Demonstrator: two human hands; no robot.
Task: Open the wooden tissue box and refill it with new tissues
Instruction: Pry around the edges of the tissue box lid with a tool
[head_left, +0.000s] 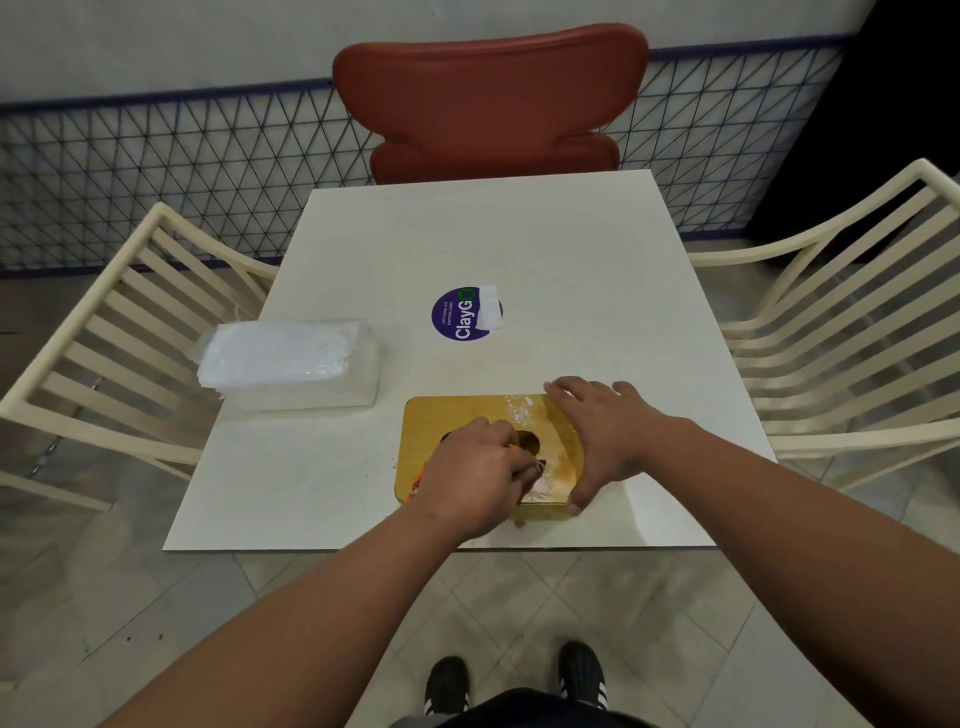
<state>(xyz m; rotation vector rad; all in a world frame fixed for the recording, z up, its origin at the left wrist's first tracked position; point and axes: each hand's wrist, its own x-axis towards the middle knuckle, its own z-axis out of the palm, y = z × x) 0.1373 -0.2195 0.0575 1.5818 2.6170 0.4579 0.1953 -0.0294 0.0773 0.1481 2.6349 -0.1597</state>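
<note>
Wooden tissue box (467, 415) is lying near the worktop (571, 249) edge, unopened. Right hand (605, 431) is bracing its end, fingers spread; left hand (475, 475) is curling into the slot. Next: lifting the lid, then fetching the tissue pack (291, 364).

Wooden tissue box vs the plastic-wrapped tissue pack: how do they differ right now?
The yellow wooden tissue box sits at the near edge of the white table; the clear-plastic-wrapped white tissue pack lies farther back and to the left. Both hands are on the box: left hand curled at its top slot, right hand spread over its right side. The pack is untouched. The box is rigid and opaque; the pack is soft and see-through. Both rest flat on the table.
</note>
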